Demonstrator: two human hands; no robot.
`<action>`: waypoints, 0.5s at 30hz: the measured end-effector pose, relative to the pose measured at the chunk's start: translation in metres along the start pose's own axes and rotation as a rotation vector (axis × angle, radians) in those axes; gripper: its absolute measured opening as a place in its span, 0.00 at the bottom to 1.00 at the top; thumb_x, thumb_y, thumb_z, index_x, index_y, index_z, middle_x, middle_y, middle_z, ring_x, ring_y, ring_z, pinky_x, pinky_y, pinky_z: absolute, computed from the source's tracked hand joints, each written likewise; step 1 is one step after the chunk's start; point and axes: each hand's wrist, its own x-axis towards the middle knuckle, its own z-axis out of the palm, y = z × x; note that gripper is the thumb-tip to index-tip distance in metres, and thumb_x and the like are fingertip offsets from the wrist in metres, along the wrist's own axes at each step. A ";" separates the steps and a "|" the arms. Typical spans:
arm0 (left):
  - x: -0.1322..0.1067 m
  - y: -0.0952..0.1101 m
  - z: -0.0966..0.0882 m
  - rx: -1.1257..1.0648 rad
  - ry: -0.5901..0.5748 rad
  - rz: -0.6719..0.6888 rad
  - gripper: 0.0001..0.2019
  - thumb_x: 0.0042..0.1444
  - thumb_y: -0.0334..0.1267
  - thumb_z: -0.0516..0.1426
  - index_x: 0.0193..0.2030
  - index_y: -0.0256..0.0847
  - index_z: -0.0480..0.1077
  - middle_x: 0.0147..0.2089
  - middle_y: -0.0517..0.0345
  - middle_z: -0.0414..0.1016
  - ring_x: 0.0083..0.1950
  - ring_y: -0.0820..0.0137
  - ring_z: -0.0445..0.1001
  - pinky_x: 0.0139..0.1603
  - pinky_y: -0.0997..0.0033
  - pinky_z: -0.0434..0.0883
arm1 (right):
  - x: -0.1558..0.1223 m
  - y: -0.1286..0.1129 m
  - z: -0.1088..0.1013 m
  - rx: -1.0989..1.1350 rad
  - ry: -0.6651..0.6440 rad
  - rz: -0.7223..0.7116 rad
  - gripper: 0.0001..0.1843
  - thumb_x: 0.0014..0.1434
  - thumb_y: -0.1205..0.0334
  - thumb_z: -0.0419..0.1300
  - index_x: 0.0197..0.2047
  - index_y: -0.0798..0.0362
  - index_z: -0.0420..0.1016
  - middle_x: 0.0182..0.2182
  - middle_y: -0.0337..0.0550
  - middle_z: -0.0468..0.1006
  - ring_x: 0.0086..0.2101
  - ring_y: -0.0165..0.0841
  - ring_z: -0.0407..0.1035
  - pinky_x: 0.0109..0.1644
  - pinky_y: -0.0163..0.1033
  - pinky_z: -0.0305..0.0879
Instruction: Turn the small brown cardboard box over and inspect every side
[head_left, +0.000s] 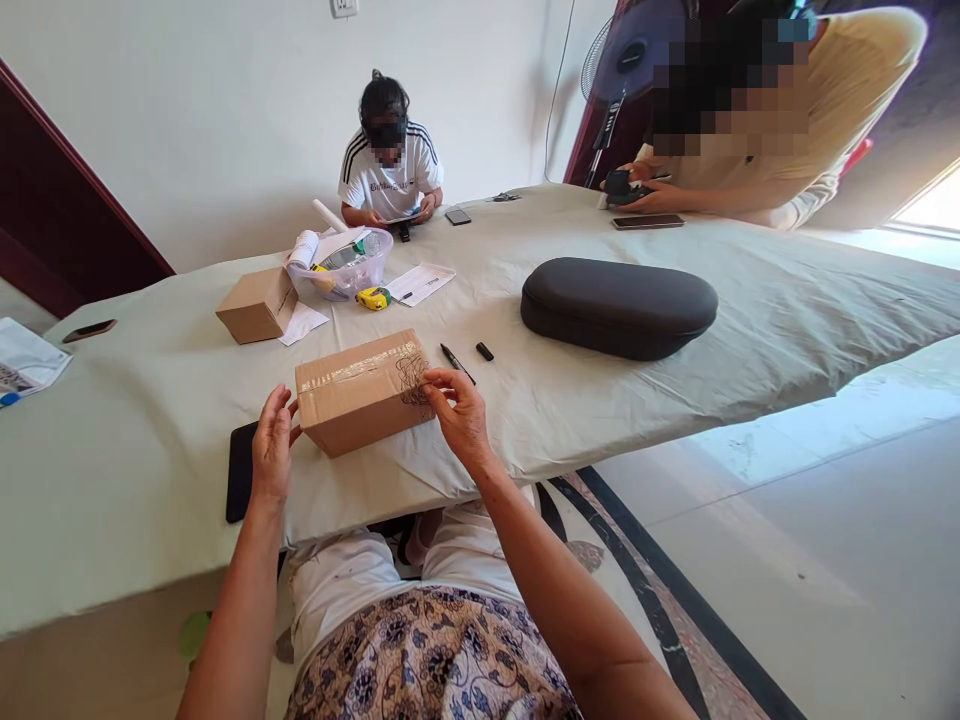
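A taped brown cardboard box [360,395] lies in front of me near the table's front edge. My left hand [273,440] is at its left end, fingers stretched out, the tips at or touching the edge. My right hand [459,412] grips the box's right end, thumb and forefinger bent close together at the corner. Beside these fingers is a tangle of thin dark lines [412,378]; whether it is thread or ink scribble I cannot tell. Just behind my right hand lie an uncapped black marker [457,364] and its black cap [485,351]. A black flat object [240,470] lies beneath my left hand's side.
Behind the box are a smaller carton [255,305], a filled plastic basket [375,262], a yellow tape measure [373,298] and a paper sheet [424,283]. A large black case [619,305] sits to the right. Two people sit across the cloth-covered table [150,400], holding objects.
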 end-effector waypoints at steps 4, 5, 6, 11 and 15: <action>-0.018 0.008 0.017 0.157 0.040 0.183 0.33 0.59 0.57 0.57 0.68 0.46 0.61 0.69 0.45 0.64 0.69 0.58 0.65 0.68 0.59 0.63 | -0.009 -0.005 0.002 -0.041 0.007 -0.051 0.07 0.59 0.61 0.60 0.42 0.48 0.76 0.38 0.41 0.77 0.38 0.34 0.71 0.41 0.40 0.68; -0.020 0.010 0.022 0.224 0.044 0.216 0.32 0.59 0.56 0.58 0.67 0.46 0.62 0.68 0.46 0.66 0.69 0.59 0.65 0.69 0.59 0.61 | -0.011 -0.005 0.003 -0.060 0.004 -0.067 0.07 0.60 0.61 0.60 0.42 0.48 0.76 0.37 0.41 0.77 0.37 0.33 0.70 0.41 0.40 0.68; -0.022 0.012 0.027 0.272 0.055 0.246 0.30 0.59 0.55 0.59 0.65 0.45 0.64 0.67 0.46 0.67 0.68 0.59 0.65 0.70 0.59 0.61 | -0.012 -0.006 0.004 -0.080 -0.001 -0.078 0.07 0.59 0.60 0.61 0.42 0.48 0.76 0.37 0.40 0.76 0.37 0.33 0.70 0.41 0.39 0.67; -0.019 0.011 0.038 0.339 0.088 0.321 0.25 0.59 0.54 0.59 0.59 0.42 0.69 0.62 0.47 0.72 0.64 0.62 0.70 0.66 0.63 0.64 | -0.010 -0.004 0.006 -0.111 0.022 -0.078 0.09 0.57 0.54 0.65 0.39 0.48 0.75 0.36 0.39 0.76 0.32 0.31 0.68 0.38 0.38 0.66; -0.014 0.008 0.040 0.340 0.120 0.313 0.24 0.58 0.54 0.60 0.57 0.44 0.71 0.61 0.49 0.74 0.62 0.62 0.71 0.65 0.62 0.65 | 0.002 0.003 0.004 -0.076 0.012 -0.075 0.10 0.58 0.51 0.64 0.35 0.49 0.76 0.32 0.38 0.76 0.30 0.30 0.67 0.37 0.38 0.66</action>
